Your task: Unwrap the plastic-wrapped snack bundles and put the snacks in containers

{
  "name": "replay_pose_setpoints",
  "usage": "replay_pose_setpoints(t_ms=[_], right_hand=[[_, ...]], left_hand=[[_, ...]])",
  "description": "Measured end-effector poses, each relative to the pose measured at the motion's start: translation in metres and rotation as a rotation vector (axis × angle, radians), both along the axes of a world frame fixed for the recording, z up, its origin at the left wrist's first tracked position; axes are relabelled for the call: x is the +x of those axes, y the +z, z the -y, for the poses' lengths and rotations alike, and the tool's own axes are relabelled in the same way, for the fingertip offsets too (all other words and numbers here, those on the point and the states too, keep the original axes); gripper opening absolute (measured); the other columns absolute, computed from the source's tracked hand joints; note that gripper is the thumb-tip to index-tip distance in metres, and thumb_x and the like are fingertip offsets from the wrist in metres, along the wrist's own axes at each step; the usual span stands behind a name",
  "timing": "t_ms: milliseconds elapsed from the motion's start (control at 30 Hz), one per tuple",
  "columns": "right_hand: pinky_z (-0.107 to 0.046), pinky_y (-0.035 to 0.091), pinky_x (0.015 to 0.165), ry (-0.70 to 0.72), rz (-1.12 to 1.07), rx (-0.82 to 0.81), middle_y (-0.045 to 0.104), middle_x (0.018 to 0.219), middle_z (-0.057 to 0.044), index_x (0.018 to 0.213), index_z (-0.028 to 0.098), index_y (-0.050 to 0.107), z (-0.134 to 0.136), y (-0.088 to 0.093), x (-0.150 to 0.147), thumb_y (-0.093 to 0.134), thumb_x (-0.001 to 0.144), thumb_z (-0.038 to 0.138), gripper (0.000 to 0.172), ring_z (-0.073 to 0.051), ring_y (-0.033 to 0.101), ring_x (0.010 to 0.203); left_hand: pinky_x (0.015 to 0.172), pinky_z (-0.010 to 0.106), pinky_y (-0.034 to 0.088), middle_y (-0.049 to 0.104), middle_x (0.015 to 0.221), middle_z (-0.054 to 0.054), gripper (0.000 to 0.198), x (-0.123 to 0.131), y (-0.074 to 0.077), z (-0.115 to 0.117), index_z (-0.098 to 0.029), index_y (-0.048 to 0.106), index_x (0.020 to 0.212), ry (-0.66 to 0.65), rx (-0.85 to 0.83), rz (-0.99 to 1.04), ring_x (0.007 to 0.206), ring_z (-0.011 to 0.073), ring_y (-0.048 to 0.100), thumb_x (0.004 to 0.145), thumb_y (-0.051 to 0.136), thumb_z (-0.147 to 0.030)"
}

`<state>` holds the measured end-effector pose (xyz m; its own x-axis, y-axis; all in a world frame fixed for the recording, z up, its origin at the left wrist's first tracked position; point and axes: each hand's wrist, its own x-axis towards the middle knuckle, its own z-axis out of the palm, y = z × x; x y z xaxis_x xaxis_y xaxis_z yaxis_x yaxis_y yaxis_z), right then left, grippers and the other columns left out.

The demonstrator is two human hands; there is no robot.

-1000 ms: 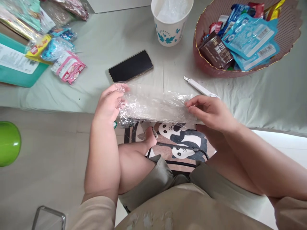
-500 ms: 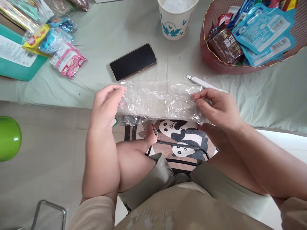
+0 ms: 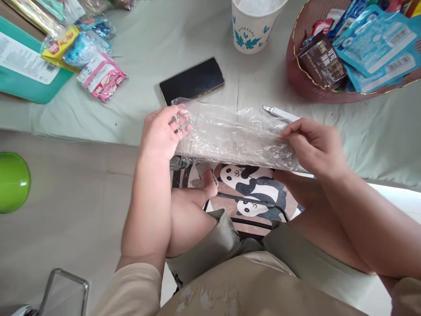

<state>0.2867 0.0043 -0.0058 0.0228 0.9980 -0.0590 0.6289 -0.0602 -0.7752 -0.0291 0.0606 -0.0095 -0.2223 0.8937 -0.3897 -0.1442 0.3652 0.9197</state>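
A crinkled clear plastic wrapper (image 3: 233, 136) is stretched flat between my two hands, just above the front edge of a cloth-covered table (image 3: 154, 48). My left hand (image 3: 162, 131) pinches its left end with fingers closed. At the wrapper's right end my right hand (image 3: 312, 145) grips it the same way. Below the wrapper are my bare knees and a panda-print mat (image 3: 253, 193).
A black phone (image 3: 191, 81) lies just behind the wrapper, a white utility knife (image 3: 279, 113) to its right. A paper cup (image 3: 255, 24), a basket of snack packets (image 3: 348, 48), loose candy packs (image 3: 101, 79) and a teal box (image 3: 26, 74) sit further back. A green ball (image 3: 13, 182) lies left.
The wrapper has been pulled wider and flatter between my hands, and both hands have shifted slightly right and up. The view has panned, moving table objects rightward.
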Motion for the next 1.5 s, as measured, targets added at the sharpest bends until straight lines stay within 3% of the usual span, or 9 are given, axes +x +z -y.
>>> replay_pose_setpoints(t_ms=[233, 367, 600, 867, 967, 1100, 1233, 1367, 1500], right_hand=[[-0.034, 0.045, 0.060, 0.130, 0.021, 0.027, 0.064, 0.063, -0.001, 0.082, 0.024, 0.071, 0.004, -0.010, 0.005, 0.056, 0.077, 0.015, 0.018, -0.022, 0.067, 0.066], [-0.040, 0.053, 0.072, 0.119, -0.002, -0.001, 0.065, 0.067, -0.003, 0.082, 0.025, 0.071, 0.005, -0.011, 0.006, 0.056, 0.076, 0.014, 0.020, -0.032, 0.076, 0.094], [-0.042, 0.056, 0.077, 0.179, -0.070, -0.021, 0.061, 0.064, -0.004, 0.082, 0.025, 0.070, 0.006, -0.013, 0.009, 0.056, 0.073, 0.013, 0.021, -0.038, 0.074, 0.115], [-0.037, 0.050, 0.064, 0.116, 0.155, 0.005, 0.056, 0.061, 0.000, 0.092, 0.024, 0.071, 0.002, -0.012, 0.008, 0.057, 0.075, 0.020, 0.022, -0.021, 0.063, 0.062], [-0.045, 0.055, 0.077, 0.054, 0.325, 0.123, 0.065, 0.076, -0.004, 0.113, 0.022, 0.070, 0.006, -0.013, 0.010, 0.061, 0.080, 0.029, 0.035, -0.028, 0.067, 0.080], [-0.058, 0.051, 0.101, 0.071, 0.405, 0.434, 0.063, 0.120, -0.021, 0.128, 0.019, 0.067, 0.012, -0.005, 0.012, 0.071, 0.084, 0.035, 0.047, -0.040, 0.062, 0.120], [-0.059, 0.046, 0.113, 0.372, 0.201, 0.505, 0.064, 0.132, -0.018, 0.137, 0.024, 0.059, -0.002, 0.008, -0.002, 0.067, 0.090, 0.047, 0.053, -0.039, 0.058, 0.134], [-0.046, 0.055, 0.087, 0.578, 0.089, 0.203, 0.073, 0.099, -0.010, 0.129, 0.019, 0.064, -0.024, 0.015, -0.019, 0.069, 0.089, 0.057, 0.056, -0.031, 0.070, 0.099], [-0.029, 0.035, 0.052, 0.477, -0.055, -0.054, 0.045, 0.052, 0.005, 0.074, 0.021, 0.062, -0.025, 0.021, -0.012, 0.070, 0.091, 0.057, 0.040, -0.011, 0.041, 0.048]], left_hand=[[0.080, 0.033, 0.062, 0.071, 0.132, 0.008, 0.020, -0.014, 0.024, 0.017, -0.018, 0.061, 0.052, -0.164, -0.118, 0.090, 0.118, 0.0275, 0.065, 0.068, 0.072, -0.025], [0.077, 0.038, 0.062, 0.074, 0.128, 0.017, 0.024, -0.022, 0.028, 0.022, -0.015, 0.079, 0.071, -0.308, -0.259, 0.051, 0.107, 0.0308, 0.069, 0.067, 0.069, -0.036], [0.075, 0.034, 0.060, 0.076, 0.125, 0.014, 0.029, -0.005, 0.011, 0.014, -0.017, 0.077, 0.083, -0.177, -0.067, 0.026, 0.094, 0.0251, 0.076, 0.088, 0.064, -0.042], [0.058, 0.025, 0.054, 0.079, 0.099, 0.005, 0.008, -0.002, -0.005, 0.005, -0.022, 0.073, 0.066, -0.026, 0.095, -0.081, 0.075, 0.0163, 0.074, 0.072, 0.078, -0.024], [0.044, 0.023, 0.044, 0.079, 0.093, 0.001, 0.009, -0.003, -0.008, 0.003, -0.024, 0.072, 0.067, -0.002, 0.156, -0.056, 0.063, 0.0135, 0.070, 0.065, 0.081, -0.024], [0.036, 0.020, 0.034, 0.078, 0.089, -0.003, 0.028, 0.002, -0.002, 0.005, -0.023, 0.068, 0.081, -0.161, 0.240, 0.042, 0.059, 0.0127, 0.071, 0.060, 0.086, -0.021], [0.033, 0.019, 0.036, 0.078, 0.089, -0.001, 0.032, 0.012, 0.012, 0.012, -0.024, 0.064, 0.091, -0.436, 0.279, 0.137, 0.058, 0.0161, 0.074, 0.067, 0.085, -0.020], [0.032, 0.020, 0.034, 0.078, 0.088, -0.001, 0.032, 0.016, 0.015, 0.013, -0.025, 0.063, 0.093, -0.559, 0.343, 0.214, 0.053, 0.0169, 0.071, 0.067, 0.079, -0.016], [0.039, 0.023, 0.034, 0.078, 0.092, -0.001, 0.033, 0.011, -0.010, -0.009, -0.024, 0.060, 0.093, -0.447, 0.294, 0.106, 0.063, 0.0170, 0.072, 0.065, 0.073, -0.011]])
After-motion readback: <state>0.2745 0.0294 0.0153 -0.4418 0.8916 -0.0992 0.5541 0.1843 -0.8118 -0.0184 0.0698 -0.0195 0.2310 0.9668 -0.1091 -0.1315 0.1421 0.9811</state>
